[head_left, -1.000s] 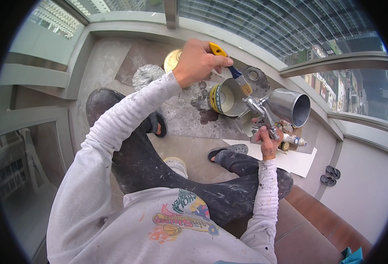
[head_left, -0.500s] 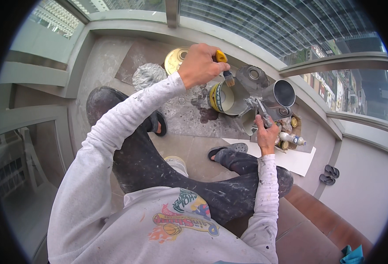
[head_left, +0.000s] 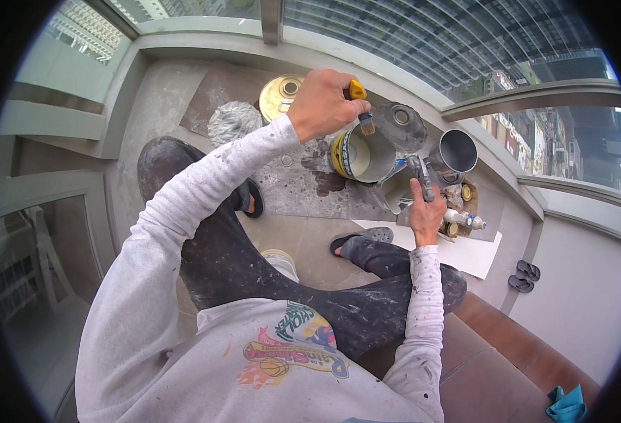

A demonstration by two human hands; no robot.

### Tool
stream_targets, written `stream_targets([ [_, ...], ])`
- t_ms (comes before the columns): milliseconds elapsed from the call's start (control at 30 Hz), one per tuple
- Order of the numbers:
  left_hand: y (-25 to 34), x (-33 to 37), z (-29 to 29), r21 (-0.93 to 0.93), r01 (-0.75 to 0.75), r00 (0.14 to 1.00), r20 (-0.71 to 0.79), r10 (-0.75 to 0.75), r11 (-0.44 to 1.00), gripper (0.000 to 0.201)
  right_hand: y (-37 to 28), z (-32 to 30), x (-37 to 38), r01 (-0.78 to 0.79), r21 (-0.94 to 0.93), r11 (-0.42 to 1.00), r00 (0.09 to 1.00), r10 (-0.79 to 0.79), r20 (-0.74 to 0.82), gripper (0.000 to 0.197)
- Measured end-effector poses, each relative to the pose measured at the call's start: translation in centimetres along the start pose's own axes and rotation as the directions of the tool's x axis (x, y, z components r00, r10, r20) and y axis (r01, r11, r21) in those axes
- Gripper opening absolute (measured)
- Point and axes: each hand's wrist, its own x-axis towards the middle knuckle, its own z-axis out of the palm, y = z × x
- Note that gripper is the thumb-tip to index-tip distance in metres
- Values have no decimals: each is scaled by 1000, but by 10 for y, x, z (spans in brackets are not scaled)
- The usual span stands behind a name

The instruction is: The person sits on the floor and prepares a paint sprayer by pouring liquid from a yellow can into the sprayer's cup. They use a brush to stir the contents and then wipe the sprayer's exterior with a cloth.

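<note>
My left hand [head_left: 331, 104] pinches a paintbrush [head_left: 362, 106] with a yellow handle, its bristles pointing down above the mouth of an open paint can [head_left: 384, 161]. The can has a yellow label and a pale liquid inside. Closed around the grip of a grey, paint-coated spray gun [head_left: 424, 176], my right hand [head_left: 427, 211] is just right of the can. The gun's far end is partly lost among grey metal parts. Beside it stands a dark-lined metal cup [head_left: 458, 151], open at the top. Behind the can lies a grey-smeared round lid [head_left: 401, 127].
A gold tin [head_left: 275, 95] and a crumpled rag [head_left: 233, 123] are at the far left. A box [head_left: 471, 196] with small cans and bottles sits at the right, by a white board [head_left: 476, 257]. Flip-flops [head_left: 525, 276] lie farther right. A windowed wall runs behind. A white bucket [head_left: 280, 262] stands between my legs.
The brush stays over the paint can, barely moved. The spray gun in my right hand has turned slightly, and a blue bit now shows beside it. The view has shifted slightly.
</note>
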Motion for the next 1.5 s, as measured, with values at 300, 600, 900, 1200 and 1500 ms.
stream_targets([
  [300, 2, -1, 2, -6, 19, 1000, 13, -19, 1000, 24, 1, -4, 3, 48, -47, 998, 999, -49, -14, 40],
  [600, -8, -1, 12, -166, 166, 986, 15, -166, 972, 27, 7, 3, 2, 66, 17, 998, 997, -66, -34, 39],
  [900, -22, 11, 36, -451, 413, 894, 37, -446, 792, 26, -2, 3, 0, 109, 92, 990, 993, -104, -53, 38],
  [1200, -31, 0, 71, -231, 449, 893, 89, -441, 863, 24, -2, 2, -6, 100, 55, 993, 994, -102, 33, 39],
  [1500, -38, -9, 78, -262, 411, 912, 106, -397, 873, 22, -2, 2, -7, 24, 63, 998, 995, -29, 94, 42],
])
